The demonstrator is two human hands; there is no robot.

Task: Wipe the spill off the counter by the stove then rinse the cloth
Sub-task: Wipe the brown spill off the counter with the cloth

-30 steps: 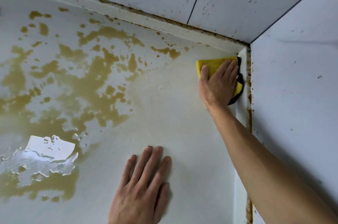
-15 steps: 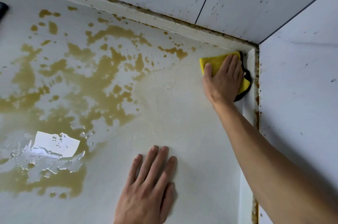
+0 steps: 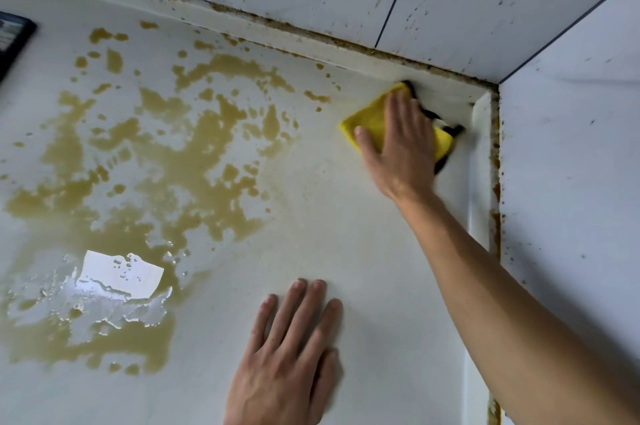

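The square yellow microfibre cloth with a black edge [image 3: 372,119] lies flat on the white stone counter [image 3: 311,234] at about two o'clock, turned like a diamond with one corner pointing toward the back corner of the tiled walls [image 3: 571,164] and its long diagonal running from ten to four o'clock. The right hand [image 3: 401,150] presses it down with straight, flat fingers, while the left hand [image 3: 287,355] rests palm-down with fingers extended on bare counter at six o'clock. The brown-yellow liquid spill [image 3: 166,168] spreads from nine to eleven o'clock, well apart from the cloth, and a black stove edge [image 3: 14,39] shows at ten o'clock.
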